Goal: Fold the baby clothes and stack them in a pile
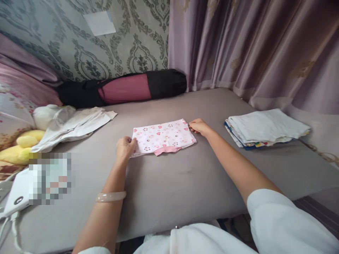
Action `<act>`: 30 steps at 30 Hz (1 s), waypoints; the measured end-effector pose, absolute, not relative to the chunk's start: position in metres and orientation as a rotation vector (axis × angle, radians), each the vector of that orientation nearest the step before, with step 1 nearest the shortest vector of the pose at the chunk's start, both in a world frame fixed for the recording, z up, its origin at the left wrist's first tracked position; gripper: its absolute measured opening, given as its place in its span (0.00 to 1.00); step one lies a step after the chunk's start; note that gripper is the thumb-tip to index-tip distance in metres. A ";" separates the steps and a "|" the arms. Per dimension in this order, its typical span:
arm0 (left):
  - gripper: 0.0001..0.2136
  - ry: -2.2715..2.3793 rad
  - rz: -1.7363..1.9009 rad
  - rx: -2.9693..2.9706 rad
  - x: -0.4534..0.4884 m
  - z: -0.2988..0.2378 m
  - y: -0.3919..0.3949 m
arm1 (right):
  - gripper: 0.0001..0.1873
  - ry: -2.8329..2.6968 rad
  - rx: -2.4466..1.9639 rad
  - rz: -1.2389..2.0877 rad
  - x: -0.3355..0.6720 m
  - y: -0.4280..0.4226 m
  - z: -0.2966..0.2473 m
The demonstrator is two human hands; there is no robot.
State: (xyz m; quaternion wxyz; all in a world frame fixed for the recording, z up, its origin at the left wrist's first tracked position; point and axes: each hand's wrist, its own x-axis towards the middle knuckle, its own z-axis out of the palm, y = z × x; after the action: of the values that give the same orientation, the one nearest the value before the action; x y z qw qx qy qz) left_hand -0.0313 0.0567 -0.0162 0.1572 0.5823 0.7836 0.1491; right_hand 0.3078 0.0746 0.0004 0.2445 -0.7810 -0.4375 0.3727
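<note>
A folded child's shirt (164,135) lies flat on the grey bed sheet. It is white with pink hearts and small flower prints, and a pink neckband shows at its near edge. My left hand (125,148) pinches the shirt's left edge between thumb and fingers. At the opposite side, my right hand (199,127) has its fingers closed at the right edge; the fingertips are partly hidden.
To the right lies a stack of folded white clothes (267,127). A black and maroon long bag (127,88) rests along the wall. At left are a loose white garment (76,123), a yellow plush toy (21,146) and a white power bank (22,190) with cables.
</note>
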 end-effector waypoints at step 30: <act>0.08 1.965 0.592 1.293 -0.023 0.035 0.050 | 0.15 -1.425 -1.982 1.346 0.310 0.060 0.024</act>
State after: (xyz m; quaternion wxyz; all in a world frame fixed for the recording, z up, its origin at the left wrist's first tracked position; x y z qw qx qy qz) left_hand -0.0228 0.0502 0.0347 0.3503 0.4993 0.7588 0.2285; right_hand 0.3105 0.0604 0.0243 0.1762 -0.7000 -0.5032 0.4752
